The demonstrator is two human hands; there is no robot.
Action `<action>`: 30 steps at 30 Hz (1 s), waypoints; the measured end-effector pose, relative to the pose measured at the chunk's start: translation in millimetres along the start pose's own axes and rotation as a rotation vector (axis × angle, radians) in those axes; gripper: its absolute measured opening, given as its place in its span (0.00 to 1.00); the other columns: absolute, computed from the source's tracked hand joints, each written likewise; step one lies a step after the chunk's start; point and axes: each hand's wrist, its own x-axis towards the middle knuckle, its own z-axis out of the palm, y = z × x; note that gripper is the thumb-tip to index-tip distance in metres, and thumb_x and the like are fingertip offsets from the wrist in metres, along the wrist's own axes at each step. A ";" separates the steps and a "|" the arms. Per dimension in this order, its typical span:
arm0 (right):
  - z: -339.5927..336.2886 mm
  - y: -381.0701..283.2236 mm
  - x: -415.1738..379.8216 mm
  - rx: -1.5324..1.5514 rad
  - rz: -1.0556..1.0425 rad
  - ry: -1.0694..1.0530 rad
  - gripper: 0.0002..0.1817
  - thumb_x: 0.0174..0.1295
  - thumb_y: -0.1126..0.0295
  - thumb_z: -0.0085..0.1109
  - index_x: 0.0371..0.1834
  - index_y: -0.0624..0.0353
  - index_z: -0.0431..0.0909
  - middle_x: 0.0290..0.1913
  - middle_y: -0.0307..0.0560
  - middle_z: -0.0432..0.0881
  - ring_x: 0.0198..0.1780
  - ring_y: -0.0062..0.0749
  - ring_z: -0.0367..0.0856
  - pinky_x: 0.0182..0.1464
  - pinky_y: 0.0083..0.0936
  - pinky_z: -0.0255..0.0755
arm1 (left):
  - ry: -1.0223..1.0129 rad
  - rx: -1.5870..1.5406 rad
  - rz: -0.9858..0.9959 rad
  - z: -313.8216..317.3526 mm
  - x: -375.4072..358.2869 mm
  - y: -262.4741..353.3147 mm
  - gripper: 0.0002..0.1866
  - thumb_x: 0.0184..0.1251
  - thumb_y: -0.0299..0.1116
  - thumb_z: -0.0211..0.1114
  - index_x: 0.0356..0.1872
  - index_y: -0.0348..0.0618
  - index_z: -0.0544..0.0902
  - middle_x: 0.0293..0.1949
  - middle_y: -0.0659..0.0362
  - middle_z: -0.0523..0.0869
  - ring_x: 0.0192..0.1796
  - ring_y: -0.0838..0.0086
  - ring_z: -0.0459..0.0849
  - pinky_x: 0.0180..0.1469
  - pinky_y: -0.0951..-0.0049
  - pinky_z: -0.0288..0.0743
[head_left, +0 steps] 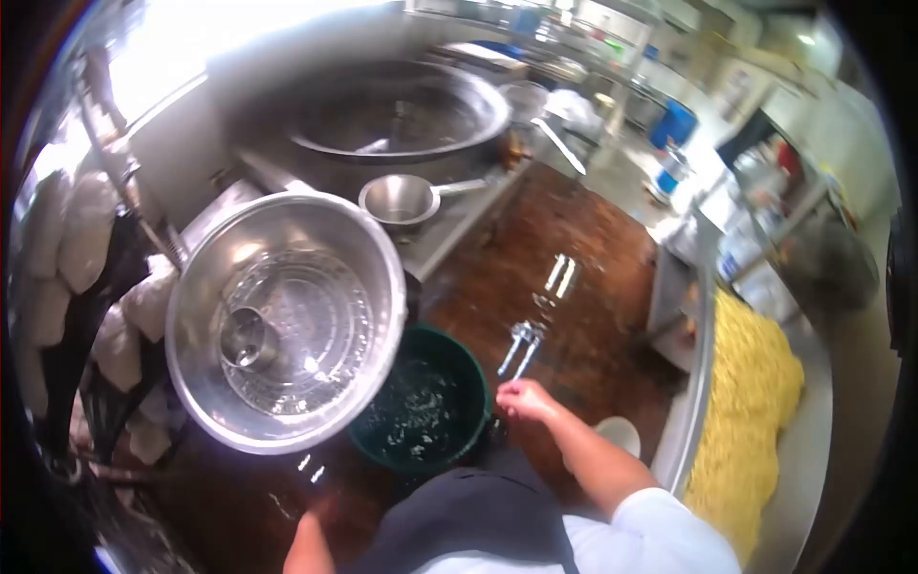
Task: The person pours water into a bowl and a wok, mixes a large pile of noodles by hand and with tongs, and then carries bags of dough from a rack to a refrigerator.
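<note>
My right hand (524,397) is beside the rim of a dark green bucket (470,359) that holds rippling water. Its fingers are curled together; whatever they may grip is hidden or too small to make out. Low at the left, my left hand (323,509) is blurred against the brown floor, below the big basin, and its fingers do not show clearly. The large steel basin (287,206) stands to the left of the bucket, with shallow water in it. A small metal cup (247,337) rests tilted inside the basin.
Behind the basin, a steel saucepan (400,201) sits on a ledge before a huge wok (497,110). A metal trough of yellow noodle-like food (746,402) runs along the right. A white container (620,435) stands near my right forearm. Filled plastic bags (91,230) line the left. The brown floor (574,230) is wet.
</note>
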 end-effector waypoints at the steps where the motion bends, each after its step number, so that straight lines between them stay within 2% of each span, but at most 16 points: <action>1: -7.0 -42.6 22.8 -0.004 -0.212 0.042 0.12 0.59 0.69 0.63 0.46 0.58 0.80 0.30 0.37 0.81 0.27 0.19 0.77 0.29 0.20 0.74 | 0.026 -0.030 0.068 6.5 -0.6 1.5 0.18 0.62 0.50 0.61 0.47 0.51 0.79 0.34 0.59 0.82 0.34 0.67 0.80 0.35 0.61 0.74; 3: -19.5 -127.9 75.4 -0.036 -0.694 0.196 0.12 0.57 0.65 0.63 0.41 0.58 0.80 0.28 0.38 0.81 0.29 0.26 0.79 0.35 0.22 0.74 | 0.087 -0.061 0.155 18.0 33.3 -19.9 0.22 0.63 0.50 0.60 0.53 0.50 0.78 0.42 0.56 0.82 0.41 0.66 0.82 0.42 0.60 0.75; 5: -45.1 -217.3 107.6 -0.204 -0.730 0.167 0.15 0.54 0.65 0.64 0.44 0.57 0.80 0.35 0.45 0.83 0.38 0.33 0.81 0.44 0.26 0.75 | 0.157 -0.069 0.204 29.6 67.0 -38.6 0.25 0.65 0.49 0.59 0.58 0.48 0.76 0.49 0.52 0.82 0.48 0.65 0.81 0.49 0.58 0.74; 6: -57.8 -246.0 139.5 -0.432 -0.862 0.311 0.19 0.53 0.64 0.65 0.48 0.56 0.78 0.42 0.47 0.81 0.44 0.35 0.80 0.48 0.30 0.73 | 0.176 -0.107 0.189 43.9 62.7 -39.9 0.25 0.65 0.49 0.59 0.58 0.48 0.76 0.49 0.52 0.82 0.48 0.65 0.81 0.49 0.58 0.74; 7: -69.4 -268.4 171.5 -0.656 -0.999 0.460 0.23 0.51 0.63 0.66 0.51 0.54 0.77 0.49 0.49 0.80 0.50 0.38 0.78 0.53 0.34 0.72 | 0.370 0.110 0.312 58.4 46.9 -41.6 0.26 0.61 0.50 0.62 0.55 0.44 0.78 0.47 0.49 0.83 0.48 0.62 0.82 0.49 0.60 0.75; 8: -79.7 -279.0 213.4 -0.847 -0.968 0.572 0.27 0.49 0.60 0.66 0.55 0.53 0.74 0.53 0.49 0.77 0.55 0.39 0.75 0.56 0.39 0.68 | 0.568 0.330 0.417 81.6 33.3 -39.4 0.28 0.57 0.50 0.66 0.52 0.40 0.81 0.46 0.45 0.84 0.48 0.59 0.83 0.50 0.63 0.77; 9: -87.7 -288.7 254.4 -1.027 -0.943 0.681 0.31 0.48 0.58 0.67 0.58 0.52 0.72 0.58 0.49 0.74 0.59 0.40 0.72 0.60 0.44 0.65 | 0.602 0.282 0.382 109.6 26.1 -40.8 0.28 0.57 0.50 0.66 0.52 0.40 0.81 0.46 0.45 0.84 0.48 0.59 0.83 0.50 0.63 0.77; 11: -107.8 -307.9 306.4 -1.234 -0.867 0.573 0.37 0.45 0.54 0.68 0.61 0.52 0.69 0.62 0.48 0.70 0.63 0.41 0.68 0.61 0.48 0.62 | 0.557 1.153 0.440 145.0 -9.4 -62.9 0.26 0.56 0.50 0.66 0.49 0.40 0.82 0.43 0.47 0.85 0.44 0.57 0.84 0.46 0.62 0.78; 12: -114.7 -307.8 329.2 -1.294 -0.842 0.479 0.37 0.44 0.54 0.68 0.60 0.53 0.70 0.61 0.48 0.72 0.62 0.41 0.70 0.61 0.49 0.61 | 0.402 0.555 0.003 181.2 -34.0 -47.6 0.25 0.57 0.49 0.65 0.48 0.40 0.83 0.41 0.49 0.85 0.41 0.59 0.85 0.43 0.62 0.78; 13: -118.0 -307.3 348.9 -1.368 -0.825 0.386 0.37 0.44 0.53 0.69 0.59 0.54 0.71 0.60 0.48 0.74 0.60 0.40 0.72 0.61 0.50 0.60 | 0.479 0.018 -0.439 223.2 -87.3 0.1 0.24 0.57 0.49 0.65 0.46 0.40 0.83 0.39 0.51 0.86 0.38 0.60 0.85 0.39 0.62 0.78; 15: -115.6 -329.5 357.1 -1.395 -0.655 0.198 0.32 0.43 0.54 0.69 0.53 0.55 0.76 0.52 0.49 0.80 0.53 0.42 0.79 0.58 0.45 0.66 | 0.310 -0.181 -0.386 276.1 -97.2 -9.8 0.21 0.58 0.48 0.65 0.43 0.41 0.84 0.36 0.55 0.86 0.32 0.68 0.84 0.30 0.67 0.76; 17: -116.8 -331.0 378.2 -1.254 -0.534 -0.067 0.24 0.44 0.57 0.67 0.43 0.58 0.80 0.37 0.48 0.84 0.42 0.40 0.82 0.48 0.36 0.73 | 0.303 -0.274 -0.333 314.5 -127.9 12.5 0.22 0.57 0.49 0.65 0.42 0.41 0.84 0.35 0.56 0.86 0.30 0.71 0.83 0.29 0.69 0.75; 19: -106.0 -309.4 405.0 -0.901 -0.398 -0.401 0.16 0.44 0.64 0.64 0.37 0.59 0.78 0.27 0.43 0.79 0.28 0.31 0.80 0.31 0.29 0.73 | 0.303 -0.348 -0.265 341.6 -146.1 20.2 0.22 0.57 0.50 0.66 0.41 0.41 0.84 0.34 0.57 0.86 0.29 0.74 0.81 0.27 0.72 0.74; 21: -92.0 -298.6 385.3 -0.436 -0.327 -0.499 0.14 0.45 0.64 0.64 0.33 0.58 0.76 0.21 0.37 0.73 0.22 0.25 0.74 0.25 0.26 0.69 | 0.341 -0.508 -0.297 362.7 -147.9 17.8 0.22 0.58 0.50 0.65 0.41 0.41 0.84 0.32 0.59 0.85 0.28 0.75 0.80 0.26 0.73 0.73; 26: -103.0 -296.2 313.5 -0.181 -0.402 -0.396 0.11 0.49 0.70 0.62 0.34 0.58 0.72 0.23 0.41 0.74 0.19 0.25 0.73 0.22 0.22 0.68 | 0.428 -0.576 -0.200 382.5 -138.4 12.2 0.22 0.58 0.50 0.64 0.42 0.40 0.83 0.33 0.56 0.85 0.29 0.71 0.80 0.26 0.69 0.74; 30: -177.0 -304.4 204.5 -0.006 -0.245 -0.733 0.15 0.48 0.73 0.65 0.39 0.61 0.72 0.22 0.41 0.75 0.16 0.25 0.72 0.19 0.23 0.69 | 0.469 -0.714 -0.177 385.0 -140.8 23.0 0.17 0.59 0.46 0.63 0.40 0.42 0.83 0.22 0.58 0.80 0.19 0.73 0.73 0.21 0.68 0.68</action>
